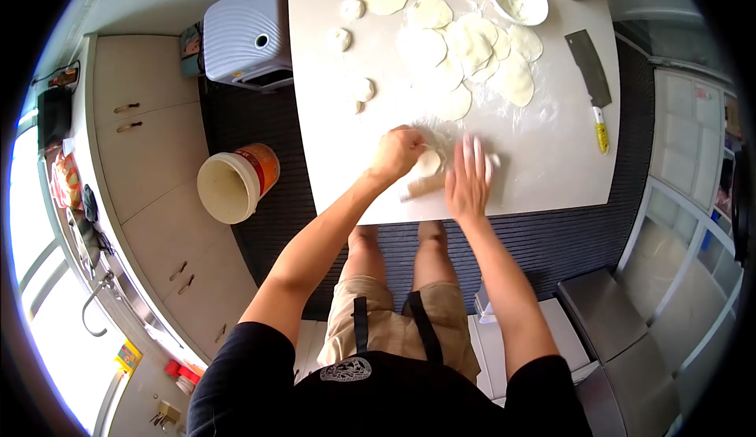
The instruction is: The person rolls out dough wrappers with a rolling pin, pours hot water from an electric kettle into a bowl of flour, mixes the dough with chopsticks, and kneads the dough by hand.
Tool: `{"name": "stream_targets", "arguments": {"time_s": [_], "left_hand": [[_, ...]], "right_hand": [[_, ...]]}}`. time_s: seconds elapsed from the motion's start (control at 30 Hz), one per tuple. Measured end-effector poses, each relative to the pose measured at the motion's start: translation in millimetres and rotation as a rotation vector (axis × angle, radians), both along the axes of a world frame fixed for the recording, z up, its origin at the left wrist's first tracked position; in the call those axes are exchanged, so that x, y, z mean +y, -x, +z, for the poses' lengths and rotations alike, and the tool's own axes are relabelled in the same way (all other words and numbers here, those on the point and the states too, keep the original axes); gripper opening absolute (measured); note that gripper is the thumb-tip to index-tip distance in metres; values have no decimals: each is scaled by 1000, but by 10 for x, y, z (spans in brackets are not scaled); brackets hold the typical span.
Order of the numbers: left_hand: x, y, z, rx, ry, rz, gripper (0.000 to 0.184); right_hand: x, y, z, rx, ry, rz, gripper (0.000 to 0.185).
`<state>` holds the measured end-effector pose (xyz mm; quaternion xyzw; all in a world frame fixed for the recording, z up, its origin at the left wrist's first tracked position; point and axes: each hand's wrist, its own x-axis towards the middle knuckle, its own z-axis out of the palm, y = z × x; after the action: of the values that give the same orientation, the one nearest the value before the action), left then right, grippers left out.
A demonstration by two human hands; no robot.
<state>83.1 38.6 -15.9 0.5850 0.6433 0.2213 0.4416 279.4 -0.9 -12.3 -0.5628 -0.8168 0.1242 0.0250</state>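
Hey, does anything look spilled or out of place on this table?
Nothing looks damaged. White powder is scattered beside the dough rounds, probably just dusting flour. The knife, lying unused near the right edge of the table, seems mildly out of place.

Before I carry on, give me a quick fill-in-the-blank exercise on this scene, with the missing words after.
1. Under the right hand is a ____.
2. The knife lies nearest the ____ edge of the table.
3. The bucket stands beside the table, on the person's ____ side.

Missing words: rolling pin; right; left.
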Motion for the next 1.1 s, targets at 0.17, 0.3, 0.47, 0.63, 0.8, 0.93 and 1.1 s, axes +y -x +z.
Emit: {"name": "stream_targets", "arguments": {"time_s": [0.17, 0.3, 0.47, 0.63, 0.8, 0.93, 1.1], "left_hand": [[-5, -130, 140, 231, 214, -153, 14], [41, -143, 55, 240, -99, -112, 13], [58, -36, 19, -33, 185, -61, 15], [-11, -264, 1, 280, -69, -95, 10], [42, -36, 29, -55, 32, 1, 12], [20, -109, 130, 137, 112, -173, 13], [110, -128, 1, 165, -182, -84, 9]], "right_hand": [[320, 196, -14, 43, -3, 7, 55], [526, 434, 5, 118, -60, -59, 56], [-214, -201, 5, 35, 13, 23, 53], [706, 503, 25, 159, -48, -90, 52], [-212, -157, -32, 26, 3, 11, 55], [232, 126, -21, -3, 35, -9, 60], [601, 428, 69, 88, -104, -23, 52]]}}
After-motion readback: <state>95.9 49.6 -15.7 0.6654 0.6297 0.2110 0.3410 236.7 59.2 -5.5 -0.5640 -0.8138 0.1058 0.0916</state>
